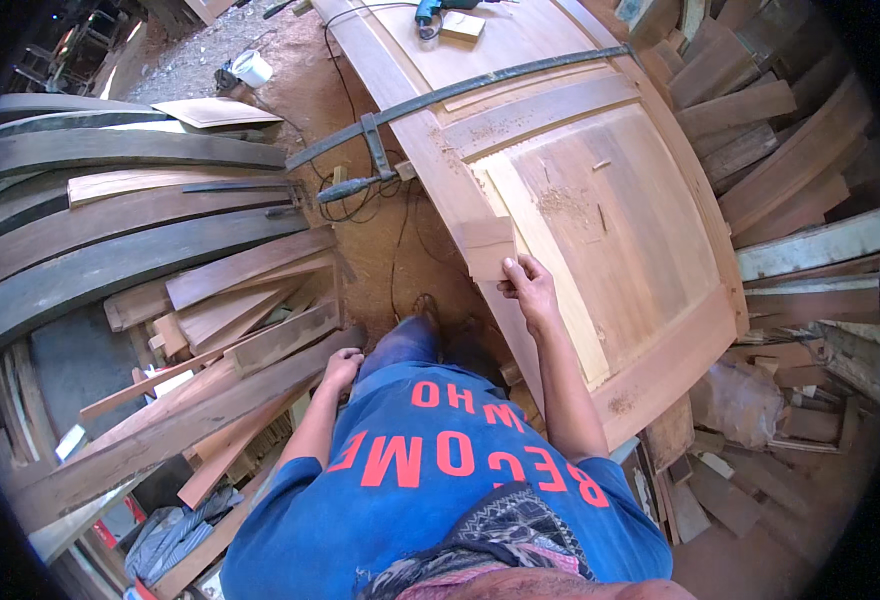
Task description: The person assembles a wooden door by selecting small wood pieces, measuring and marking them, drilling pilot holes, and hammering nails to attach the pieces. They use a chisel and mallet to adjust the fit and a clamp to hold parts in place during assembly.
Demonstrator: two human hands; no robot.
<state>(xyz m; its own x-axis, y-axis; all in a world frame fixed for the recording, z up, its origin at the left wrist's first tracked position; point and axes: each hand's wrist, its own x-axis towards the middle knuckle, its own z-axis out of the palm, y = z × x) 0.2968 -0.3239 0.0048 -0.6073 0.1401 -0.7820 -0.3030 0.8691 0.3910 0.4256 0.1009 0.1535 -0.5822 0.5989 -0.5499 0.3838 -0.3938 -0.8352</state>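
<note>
My right hand (531, 290) pinches the near corner of a small flat wooden board (487, 246) between thumb and fingers. That board lies over the left edge of a large panelled wooden door (640, 190), partly on its frame. Just right of it, a pale wood strip (550, 265) runs along the sunken panel. My left hand (342, 369) hangs low beside my leg with its fingers curled, close to a long dark plank (190, 430); nothing shows in it.
A long bar clamp (460, 88) crosses the door, its handle sticking out left. A blue power drill (430, 12) and a small wood block (462, 27) lie at the door's far end. Curved timbers (130, 210) are stacked left, offcuts (750, 110) right. Black cable (348, 80) trails on the ground.
</note>
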